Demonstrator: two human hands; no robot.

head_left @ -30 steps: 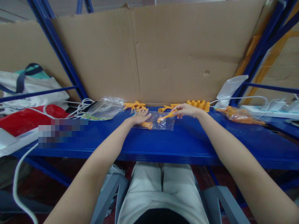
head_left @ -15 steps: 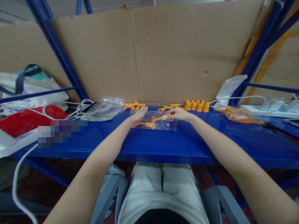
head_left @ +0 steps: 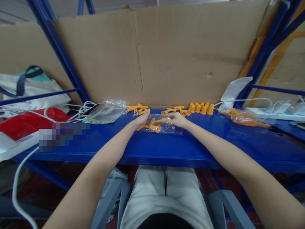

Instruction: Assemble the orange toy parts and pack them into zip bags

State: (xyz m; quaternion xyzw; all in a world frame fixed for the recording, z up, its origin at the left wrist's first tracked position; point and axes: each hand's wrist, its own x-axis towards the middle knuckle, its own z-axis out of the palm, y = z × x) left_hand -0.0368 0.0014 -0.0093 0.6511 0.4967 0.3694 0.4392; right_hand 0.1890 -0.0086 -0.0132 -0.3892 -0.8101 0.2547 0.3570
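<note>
A clear plastic bag (head_left: 175, 128) lies flat on the blue tabletop with several orange plastic parts (head_left: 152, 128) in or on it; the film's glare hides which. My left hand (head_left: 142, 118) rests at the bag's left end, seen edge-on, its fingers stretched out and partly hidden. At the other end, my right hand (head_left: 178, 121) has its fingers closed on the right tip of a long orange plastic part (head_left: 163, 120).
Behind my hands lie orange branched parts (head_left: 137, 108), orange trumpet-shaped parts (head_left: 176, 110) and orange cups (head_left: 201, 108). A filled bag (head_left: 243, 117) is at right, flat clear bags (head_left: 105, 111) and white cables (head_left: 83, 109) at left. Cardboard (head_left: 166, 57) stands behind.
The orange parts at the bag have shifted and turned slightly. My right hand has moved a little left with the long part, and my left hand's fingers have drawn closer together.
</note>
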